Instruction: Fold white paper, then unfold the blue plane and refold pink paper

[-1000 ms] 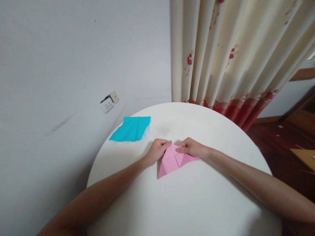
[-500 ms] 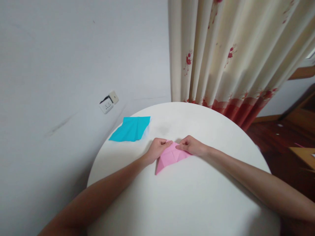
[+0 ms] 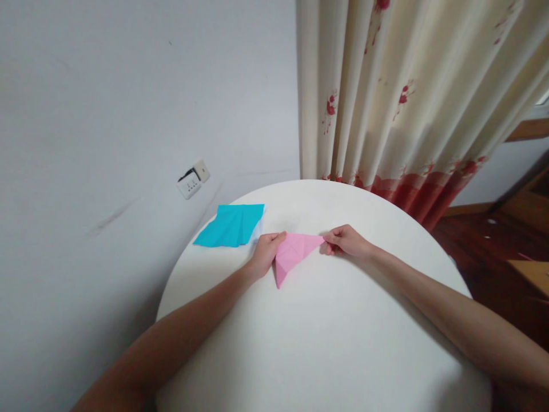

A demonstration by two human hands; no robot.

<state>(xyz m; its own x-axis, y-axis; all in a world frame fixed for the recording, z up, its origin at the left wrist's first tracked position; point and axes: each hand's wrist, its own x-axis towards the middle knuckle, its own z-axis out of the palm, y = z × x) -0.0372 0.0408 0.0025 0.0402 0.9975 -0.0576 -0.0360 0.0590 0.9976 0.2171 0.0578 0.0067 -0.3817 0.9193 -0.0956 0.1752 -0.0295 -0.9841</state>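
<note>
— What is changing in the head view right now?

— I am drawing the pink paper [image 3: 295, 252] out sideways. A second ago my two hands were sitting close together over its middle, with the sheet spread wide and flat toward me. Now they are standing well apart, and the paper is collapsing into a narrower triangle with its long point aiming toward 6 o'clock. The whole piece is also lying farther from me on the counter [image 3: 326, 343], closer to the blue paper [image 3: 230, 225].

— What does that tell you about the folding?

— I am judging that the earlier creases are letting the sheet close up into a smaller shape, so this fold is well under way but not yet pressed flat.

— How is each grip sitting?

— My left hand [image 3: 266, 253] is closing on the paper's corner at 9 o'clock, thumb on top and fingers curled beneath. My right hand [image 3: 346, 241] is pinching the tip at 3 o'clock between thumb and forefinger, the other fingers tucked in. Both grips are nearly shut, with only paper between them.

— And the blue sheet?

— It is lying untouched at about 10 o'clock from the pink one, just beside my left hand.
</note>
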